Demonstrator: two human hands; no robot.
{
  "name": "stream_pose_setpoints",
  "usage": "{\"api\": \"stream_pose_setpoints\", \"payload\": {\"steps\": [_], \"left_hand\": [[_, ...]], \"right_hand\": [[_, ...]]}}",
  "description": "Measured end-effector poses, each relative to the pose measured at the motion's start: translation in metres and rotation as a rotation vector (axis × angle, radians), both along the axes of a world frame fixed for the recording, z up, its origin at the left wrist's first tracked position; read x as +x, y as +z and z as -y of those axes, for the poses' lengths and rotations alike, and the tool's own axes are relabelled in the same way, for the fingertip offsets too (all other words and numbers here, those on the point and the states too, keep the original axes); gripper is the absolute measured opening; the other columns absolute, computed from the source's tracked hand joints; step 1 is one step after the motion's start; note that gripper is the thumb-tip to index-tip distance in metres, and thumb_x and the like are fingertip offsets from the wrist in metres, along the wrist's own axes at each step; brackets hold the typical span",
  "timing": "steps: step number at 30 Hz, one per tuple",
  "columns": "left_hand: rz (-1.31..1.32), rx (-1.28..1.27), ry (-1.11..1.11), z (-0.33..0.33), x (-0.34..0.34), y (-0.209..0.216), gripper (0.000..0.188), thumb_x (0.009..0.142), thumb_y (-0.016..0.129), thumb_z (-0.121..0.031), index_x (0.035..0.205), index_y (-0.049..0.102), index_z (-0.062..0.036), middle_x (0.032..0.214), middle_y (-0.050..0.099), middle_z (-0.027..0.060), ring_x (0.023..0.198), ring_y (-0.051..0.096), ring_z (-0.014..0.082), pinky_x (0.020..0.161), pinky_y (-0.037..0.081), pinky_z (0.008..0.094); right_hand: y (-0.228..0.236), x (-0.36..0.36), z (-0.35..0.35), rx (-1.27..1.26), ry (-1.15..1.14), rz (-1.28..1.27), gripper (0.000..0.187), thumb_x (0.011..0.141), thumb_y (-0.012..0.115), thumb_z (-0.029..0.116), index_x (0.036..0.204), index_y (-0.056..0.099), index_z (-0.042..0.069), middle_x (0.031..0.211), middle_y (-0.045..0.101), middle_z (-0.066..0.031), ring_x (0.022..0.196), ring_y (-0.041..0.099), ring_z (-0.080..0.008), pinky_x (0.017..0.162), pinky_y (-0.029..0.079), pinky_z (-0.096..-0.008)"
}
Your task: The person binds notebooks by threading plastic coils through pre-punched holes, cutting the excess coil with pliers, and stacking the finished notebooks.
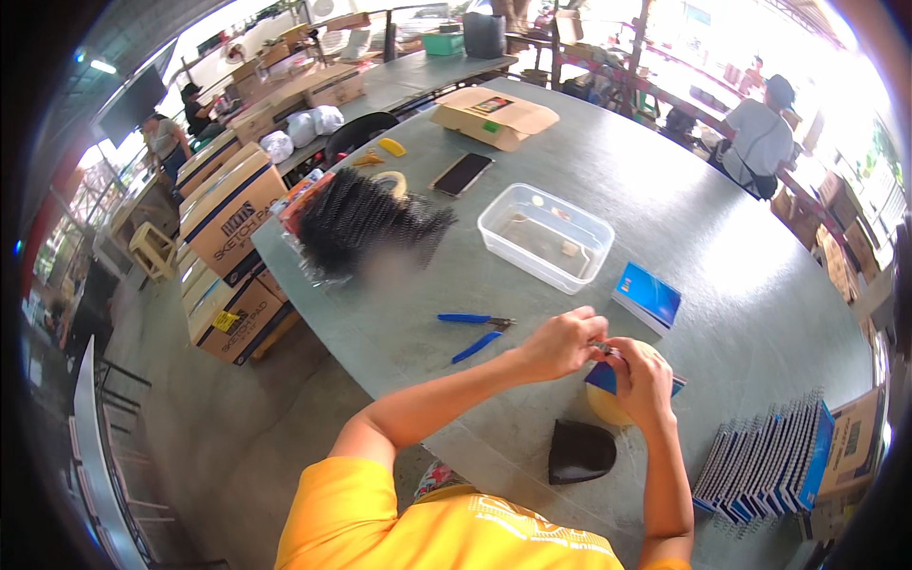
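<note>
My left hand point(562, 344) and my right hand point(648, 378) meet over the table, fingertips pinched together on a small greyish piece that I cannot make out. Right below them lies a small blue notebook point(600, 378), partly covered by my right hand. It rests on a round, pale yellow thing point(608, 407), mostly hidden. Just beyond my hands is another small blue book point(648, 296), flat on the table. Wire cutters with blue handles point(467, 319) lie with their handles spread, left of my left hand. A black curved object point(581, 452) sits nearer to me.
A clear plastic tub point(546, 237) holds a few small pieces. Left of it are a phone point(463, 175), a tape roll point(389, 182) and a heap of black coils point(366, 223). Spiral notebooks point(760, 461) stand stacked at right. Cartons point(233, 214) rise beside the table; people work farther off.
</note>
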State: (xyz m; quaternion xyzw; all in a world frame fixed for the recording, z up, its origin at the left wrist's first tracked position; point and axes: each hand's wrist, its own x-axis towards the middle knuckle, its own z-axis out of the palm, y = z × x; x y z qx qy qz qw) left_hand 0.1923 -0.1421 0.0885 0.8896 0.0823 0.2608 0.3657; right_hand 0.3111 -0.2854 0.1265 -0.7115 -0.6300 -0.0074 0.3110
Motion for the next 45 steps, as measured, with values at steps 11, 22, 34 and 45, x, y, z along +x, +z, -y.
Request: {"api": "stream_pose_setpoints", "payload": {"steps": [11,22,34,45], "left_hand": [[-0.190,-0.141,-0.049,0.006,-0.003,0.032,0.024,0.084,0.063,-0.027,0.095,0.060,-0.0059,0.088,0.062,0.0141,0.087,0.061,0.0320,0.075,0.047,0.0406],[-0.139,0.459,-0.004,0.074,-0.011,-0.020,0.023,0.080,0.063,-0.030,0.088,0.056,-0.0095,0.079,0.057,0.0106,0.082,0.058,0.0277,0.070,0.045,0.0389],[-0.012,0.169,0.248,0.042,-0.004,0.036,0.048,0.078,0.064,-0.009,0.123,0.052,-0.0165,0.089,0.053,0.0118,0.086,0.057,0.0304,0.068,0.050,0.0414],[0.035,0.364,0.024,0.034,0.015,-0.009,0.043,0.074,0.069,-0.010,0.116,0.059,-0.0158,0.085,0.054,0.0088,0.078,0.057,0.0279,0.066,0.049,0.0389]], "right_hand": [[-0.014,0.005,0.001,0.113,-0.105,-0.123,0.020,0.080,0.063,0.007,0.099,0.059,0.005,0.084,0.064,-0.0123,0.080,0.062,-0.0311,0.072,0.048,-0.0380],[-0.007,0.004,0.002,0.075,-0.080,-0.275,0.014,0.078,0.062,0.000,0.092,0.060,0.002,0.083,0.063,-0.0148,0.080,0.062,-0.0301,0.075,0.049,-0.0357],[-0.033,0.062,0.060,0.051,-0.124,-0.932,0.024,0.074,0.070,-0.001,0.097,0.066,-0.006,0.088,0.065,-0.0034,0.078,0.058,-0.0102,0.070,0.047,-0.0250],[-0.060,0.063,0.074,0.154,-0.106,-1.039,0.032,0.076,0.070,0.001,0.106,0.063,-0.005,0.092,0.065,-0.0053,0.082,0.058,-0.0114,0.077,0.045,-0.0226]]}}
